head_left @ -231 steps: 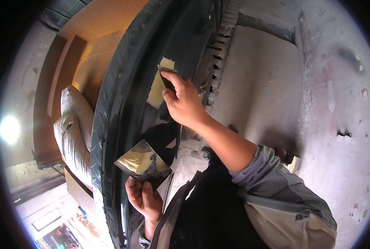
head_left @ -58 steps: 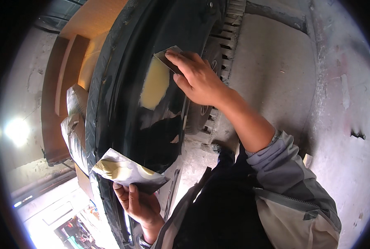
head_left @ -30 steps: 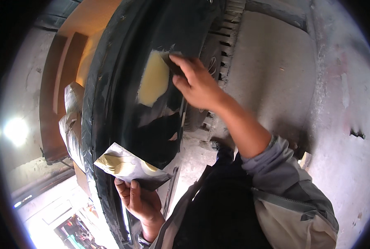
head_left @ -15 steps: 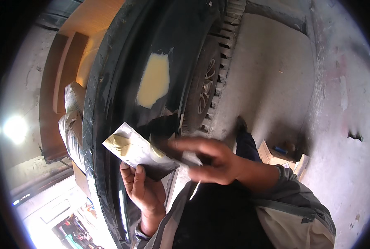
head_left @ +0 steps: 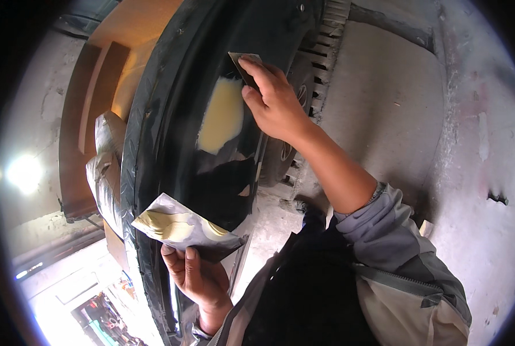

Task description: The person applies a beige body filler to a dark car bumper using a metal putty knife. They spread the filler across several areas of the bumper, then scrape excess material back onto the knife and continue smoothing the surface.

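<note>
A dark car body panel (head_left: pixel 188 173) fills the middle of the view, with a pale yellow filler patch (head_left: pixel 217 121) on it. My right hand (head_left: pixel 274 104) grips a thin flat spreader (head_left: pixel 237 60) against the panel, just above and right of the patch's top. Lower down, my left hand (head_left: pixel 194 282) holds a square grey mixing plate (head_left: pixel 194 225) by its lower edge. Yellow filler lies on the plate in two smears, the larger at its left corner.
A wheel (head_left: pixel 286 147) shows behind my right forearm, beside a slotted strip (head_left: pixel 324 63) along the concrete floor (head_left: pixel 384 104). Silvery padded bundles (head_left: pixel 101 190) and brown boards (head_left: pixel 87 104) stand left of the panel. A bright opening (head_left: pixel 84 311) is at the lower left.
Half a second ago my right hand was blurred over the plate; it has moved up to the panel with the spreader. My left hand and the plate have shifted slightly down and left.
</note>
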A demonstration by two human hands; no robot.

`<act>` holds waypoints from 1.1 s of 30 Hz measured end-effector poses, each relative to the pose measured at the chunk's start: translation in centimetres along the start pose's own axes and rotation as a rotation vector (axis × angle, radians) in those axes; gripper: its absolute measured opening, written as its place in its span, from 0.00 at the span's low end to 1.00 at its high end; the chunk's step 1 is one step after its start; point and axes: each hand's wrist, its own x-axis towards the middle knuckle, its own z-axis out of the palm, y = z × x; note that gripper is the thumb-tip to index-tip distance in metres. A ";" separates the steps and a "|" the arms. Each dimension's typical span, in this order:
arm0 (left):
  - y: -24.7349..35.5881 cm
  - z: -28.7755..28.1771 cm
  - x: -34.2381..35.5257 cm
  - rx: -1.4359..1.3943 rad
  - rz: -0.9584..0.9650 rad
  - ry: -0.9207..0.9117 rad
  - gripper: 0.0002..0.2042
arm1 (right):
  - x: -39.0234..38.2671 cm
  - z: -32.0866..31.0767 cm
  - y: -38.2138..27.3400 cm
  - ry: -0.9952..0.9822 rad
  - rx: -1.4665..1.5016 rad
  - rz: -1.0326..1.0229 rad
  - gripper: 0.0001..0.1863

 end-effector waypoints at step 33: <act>-0.2 -1.8 -0.5 -0.030 -0.089 0.088 0.17 | -12.2 0.7 -8.8 -0.329 0.119 0.189 0.28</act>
